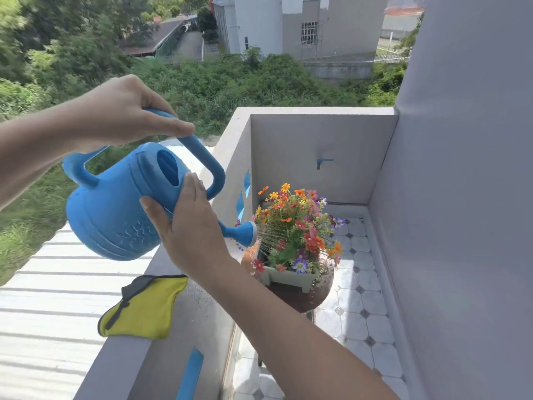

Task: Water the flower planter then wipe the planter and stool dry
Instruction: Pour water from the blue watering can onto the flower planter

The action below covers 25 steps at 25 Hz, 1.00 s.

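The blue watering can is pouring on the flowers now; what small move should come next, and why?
Probably keep the watering can tilted and sweep its spray rose rightward: the water falls only on the left edge of the flowers, while the yellow cloth waits on the ledge.

Two bare forearms, no sleeves in view; hands (pixel 121 111) without rings, gloves or watch

Sunlit balcony, grey parapet walls (pixel 317 157), blue wall tap (pixel 323 161), pale tiled floor (pixel 363 310), trees and buildings beyond
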### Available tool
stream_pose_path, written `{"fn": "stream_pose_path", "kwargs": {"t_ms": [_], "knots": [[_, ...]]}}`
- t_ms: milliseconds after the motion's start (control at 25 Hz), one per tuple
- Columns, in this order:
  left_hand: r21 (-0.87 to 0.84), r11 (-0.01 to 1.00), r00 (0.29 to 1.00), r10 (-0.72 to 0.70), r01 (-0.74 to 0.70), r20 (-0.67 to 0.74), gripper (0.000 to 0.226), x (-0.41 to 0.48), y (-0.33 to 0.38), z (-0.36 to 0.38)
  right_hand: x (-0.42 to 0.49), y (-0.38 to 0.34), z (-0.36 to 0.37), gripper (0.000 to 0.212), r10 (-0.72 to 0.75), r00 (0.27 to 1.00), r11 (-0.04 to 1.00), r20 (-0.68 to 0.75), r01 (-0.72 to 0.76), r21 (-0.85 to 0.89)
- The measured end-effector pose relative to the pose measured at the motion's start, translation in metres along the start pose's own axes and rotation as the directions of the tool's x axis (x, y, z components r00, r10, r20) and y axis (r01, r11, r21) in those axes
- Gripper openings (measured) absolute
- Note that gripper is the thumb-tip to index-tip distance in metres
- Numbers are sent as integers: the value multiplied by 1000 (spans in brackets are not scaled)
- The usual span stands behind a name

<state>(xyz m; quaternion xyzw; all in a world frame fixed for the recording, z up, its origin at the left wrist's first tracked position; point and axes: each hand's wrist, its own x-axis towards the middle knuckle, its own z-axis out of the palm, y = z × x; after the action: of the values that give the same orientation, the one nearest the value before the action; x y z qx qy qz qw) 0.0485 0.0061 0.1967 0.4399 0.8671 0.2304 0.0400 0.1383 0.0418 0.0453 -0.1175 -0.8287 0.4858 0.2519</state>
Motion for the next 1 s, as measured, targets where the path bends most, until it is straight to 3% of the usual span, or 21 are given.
{"fn": "stream_pose_path", "kwargs": {"t_ms": [200, 440, 640, 840, 1000], "knots": [[-76, 997, 998, 22, -17, 55, 29, 0, 2, 15, -11, 13, -13, 75, 11, 1000, 1000, -13, -11, -26], [-139, 990, 998, 17, -26, -66, 30, 6, 0, 24, 11, 27, -32, 66, -45, 999, 992, 11, 46, -118], [-229, 973, 970, -75, 21, -231, 24, -1, -31, 31, 34, 34, -38, 55, -108, 969, 976, 221, 146, -162], [-517, 855, 927, -215, 27, -308, 21, -15, -78, 62, 32, 49, -31, 56, -107, 929, 931, 354, 219, -292], [-681, 732, 870, -343, 12, -354, 30, -36, -105, 96, 26, 60, -28, 66, -107, 897, 853, 430, 305, -424]]}}
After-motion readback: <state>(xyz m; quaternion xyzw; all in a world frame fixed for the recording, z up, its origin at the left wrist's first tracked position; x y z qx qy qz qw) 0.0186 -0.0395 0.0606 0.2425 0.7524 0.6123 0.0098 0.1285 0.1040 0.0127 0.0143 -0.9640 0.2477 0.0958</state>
